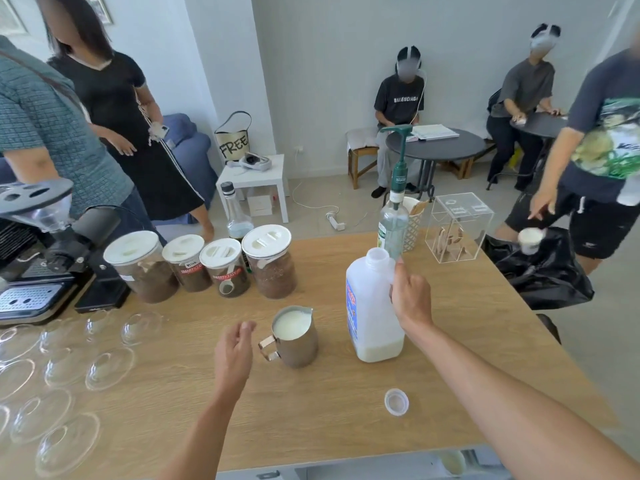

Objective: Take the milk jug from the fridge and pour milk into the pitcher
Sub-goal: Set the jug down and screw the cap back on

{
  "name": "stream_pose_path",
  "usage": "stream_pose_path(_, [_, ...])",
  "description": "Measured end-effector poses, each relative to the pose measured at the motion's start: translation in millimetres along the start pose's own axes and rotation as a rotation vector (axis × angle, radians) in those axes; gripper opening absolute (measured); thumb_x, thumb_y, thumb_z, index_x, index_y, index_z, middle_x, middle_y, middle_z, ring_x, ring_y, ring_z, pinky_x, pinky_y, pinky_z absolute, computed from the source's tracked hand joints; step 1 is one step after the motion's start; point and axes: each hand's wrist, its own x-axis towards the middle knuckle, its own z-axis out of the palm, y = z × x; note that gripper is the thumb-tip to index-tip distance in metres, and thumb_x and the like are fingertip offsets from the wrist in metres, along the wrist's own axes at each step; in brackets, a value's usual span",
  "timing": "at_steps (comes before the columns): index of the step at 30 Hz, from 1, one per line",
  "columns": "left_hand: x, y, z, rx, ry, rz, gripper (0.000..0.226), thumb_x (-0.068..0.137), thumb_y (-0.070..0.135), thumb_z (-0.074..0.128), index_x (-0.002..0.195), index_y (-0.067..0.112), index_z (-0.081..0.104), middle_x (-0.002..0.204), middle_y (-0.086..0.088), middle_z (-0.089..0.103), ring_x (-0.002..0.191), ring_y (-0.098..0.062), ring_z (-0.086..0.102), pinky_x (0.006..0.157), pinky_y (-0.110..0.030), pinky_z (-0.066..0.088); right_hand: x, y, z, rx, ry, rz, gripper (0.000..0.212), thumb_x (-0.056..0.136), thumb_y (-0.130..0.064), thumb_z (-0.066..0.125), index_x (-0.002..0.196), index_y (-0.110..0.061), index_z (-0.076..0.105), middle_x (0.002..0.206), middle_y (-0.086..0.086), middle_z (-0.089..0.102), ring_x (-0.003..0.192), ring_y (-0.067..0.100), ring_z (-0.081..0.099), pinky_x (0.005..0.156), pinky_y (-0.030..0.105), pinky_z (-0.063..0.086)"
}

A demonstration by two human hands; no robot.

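Plainly the milk jug stands upright, mouth up.

Bright, even light | shadows soft — faint | wide-angle bowing at edges | mild blur throughout

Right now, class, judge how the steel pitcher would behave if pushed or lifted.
The pitcher is filled with milk nearly to the rim, so it is probably heavy for its size and may slop over if pushed quickly. Its broad base suggests it would slide rather than tip.
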Motion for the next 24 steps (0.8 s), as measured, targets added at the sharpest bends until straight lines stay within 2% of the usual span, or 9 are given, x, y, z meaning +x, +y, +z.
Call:
stream_pose_path(2, [0.8, 17.4, -1.4, -0.044, 0.03, 0.108, 0.015, 0.1, 0.025, 0.052, 0.095, 0.021, 0.065, 0.098, -0.003, 0.066, 0.095, -0.022, 0.062, 0.079, -0.034, 0.049, -3.0, 0.5, -2.9, 0.015, -0.006, -0.009, 0.065, 0.101, -0.039, 0.033, 0.049, -0.001, 0.043, 0.048, 0.007, 0.048, 0.048, 0.024, 0.047, 0.053, 0.034, 0.036])
stream_pose_path(4, [0.9, 39.6, 1.7, -0.048, -0.047, 0.216, 0.009, 0.095, 0.026, 0.058, 0.099, 0.021, 0.064, 0.101, -0.002, 0.065, 0.095, -0.02, 0.062, 0.076, -0.026, 0.052, -5.4, 0.4, -5.5, 0.024, -0.006, -0.02, 0.064, 0.103, -0.035, 0.034, 0.046, -0.007, 0.042, 0.047, 0.005, 0.05, 0.048, 0.023, 0.048, 0.052, 0.032, 0.035])
stream_pose_path(6, [2.4, 60.1, 10.7, -0.025, -0.177, 0.307, 0.021, 0.089, 0.034, 0.062, 0.106, 0.022, 0.064, 0.107, 0.003, 0.065, 0.1, -0.015, 0.061, 0.078, -0.021, 0.051, -6.7, 2.4, -7.8, 0.014, -0.016, -0.032, 0.063, 0.103, -0.034, 0.034, 0.046, -0.009, 0.041, 0.046, 0.004, 0.051, 0.049, 0.024, 0.048, 0.052, 0.032, 0.034])
stream_pose_path(10, [5.6, 87.6, 43.6, 0.108, -0.419, 0.447, 0.06, 0.074, 0.055, 0.065, 0.124, 0.023, 0.058, 0.117, 0.005, 0.059, 0.112, -0.01, 0.055, 0.094, -0.027, 0.044, -5.6, 9.4, -11.8, 0.015, -0.083, -0.025, 0.063, 0.101, -0.037, 0.034, 0.041, -0.017, 0.04, 0.041, -0.001, 0.049, 0.049, 0.023, 0.049, 0.055, 0.032, 0.036])
stream_pose_path(13, [1.5, 102.7, 70.5, 0.178, -0.545, 0.467, 0.087, 0.064, 0.062, 0.071, 0.138, 0.023, 0.048, 0.126, 0.003, 0.053, 0.12, -0.01, 0.049, 0.098, -0.029, 0.042, -8.6, 8.0, -18.7, -0.014, -0.118, -0.053, 0.063, 0.102, -0.043, 0.032, 0.045, -0.018, 0.046, 0.044, -0.002, 0.054, 0.052, 0.019, 0.053, 0.056, 0.033, 0.038])
stream_pose_path(16, [2.7, 112.9, 89.7, 0.207, -0.594, 0.461, 0.107, 0.056, 0.065, 0.076, 0.145, 0.02, 0.039, 0.132, 0.002, 0.048, 0.123, -0.014, 0.046, 0.102, -0.035, 0.042, -11.5, 8.6, -28.6, -0.018, -0.047, -0.075, 0.051, 0.103, -0.044, 0.033, 0.07, -0.013, 0.055, 0.067, 0.0, 0.062, 0.067, 0.017, 0.057, 0.063, 0.036, 0.04])
stream_pose_path(19, [6.1, 119.9, 98.2, 0.206, -0.628, 0.47, 0.108, 0.054, 0.064, 0.08, 0.144, 0.025, 0.035, 0.132, 0.007, 0.045, 0.123, -0.015, 0.046, 0.103, -0.04, 0.043, -10.2, 25.6, -42.9, -0.097, 0.021, -0.083, 0.037, 0.101, -0.032, 0.043, 0.074, -0.008, 0.05, 0.066, 0.004, 0.058, 0.064, 0.023, 0.052, 0.058, 0.037, 0.035])
stream_pose_path(21, [8.7, 122.2, 102.3, 0.206, -0.664, 0.47, 0.108, 0.055, 0.061, 0.083, 0.144, 0.027, 0.034, 0.133, 0.008, 0.045, 0.125, -0.016, 0.046, 0.105, -0.042, 0.043, -14.4, 47.8, -53.6, -0.215, 0.009, -0.104, 0.028, 0.097, -0.021, 0.048, 0.074, -0.006, 0.05, 0.061, 0.005, 0.055, 0.06, 0.024, 0.049, 0.053, 0.036, 0.033])
stream_pose_path(24, [12.0, 123.0, 108.5, 0.197, -0.711, 0.465, 0.108, 0.056, 0.058, 0.086, 0.145, 0.029, 0.033, 0.137, 0.007, 0.048, 0.127, -0.015, 0.047, 0.107, -0.045, 0.043, -33.0, 81.2, -62.2, -0.459, -0.177, -0.129, 0.021, 0.091, -0.02, 0.052, 0.07, -0.015, 0.047, 0.06, -0.002, 0.053, 0.058, 0.021, 0.049, 0.055, 0.038, 0.04])
